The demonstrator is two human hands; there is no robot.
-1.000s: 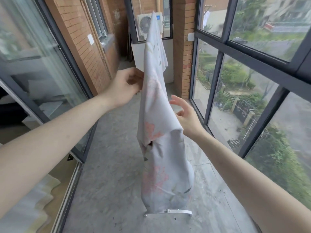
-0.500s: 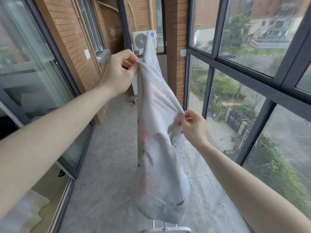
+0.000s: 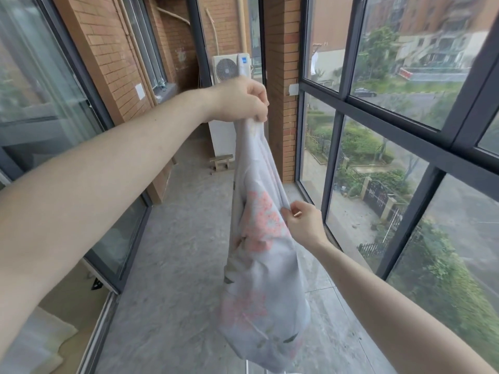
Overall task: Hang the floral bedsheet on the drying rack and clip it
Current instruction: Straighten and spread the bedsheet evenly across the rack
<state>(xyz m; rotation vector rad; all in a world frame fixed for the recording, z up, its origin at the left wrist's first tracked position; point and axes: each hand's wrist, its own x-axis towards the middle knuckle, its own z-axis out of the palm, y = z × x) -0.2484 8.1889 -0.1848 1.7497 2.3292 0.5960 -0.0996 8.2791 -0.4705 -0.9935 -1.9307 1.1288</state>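
The floral bedsheet (image 3: 263, 287), pale grey with pink flowers and green leaves, hangs bunched in a long drape in the middle of the view. My left hand (image 3: 244, 101) holds it up high, fingers pinched shut on its top end. My right hand (image 3: 303, 225) is lower and to the right, pinching a fold on the sheet's right edge. A white bar of the drying rack (image 3: 247, 367) peeks out at the bottom edge under the sheet; the remainder of the rack is out of view.
I stand on a narrow balcony with a grey concrete floor (image 3: 175, 252). Dark-framed windows (image 3: 343, 109) run along the right, a sliding glass door (image 3: 113, 238) along the left. An air-conditioner unit (image 3: 229, 67) and a small wooden stool (image 3: 221, 163) sit at the far end.
My left hand has lifted the sheet's top end higher and pulled it off the far upright part. My right hand closed on the sheet's right edge. The view tilted upward.
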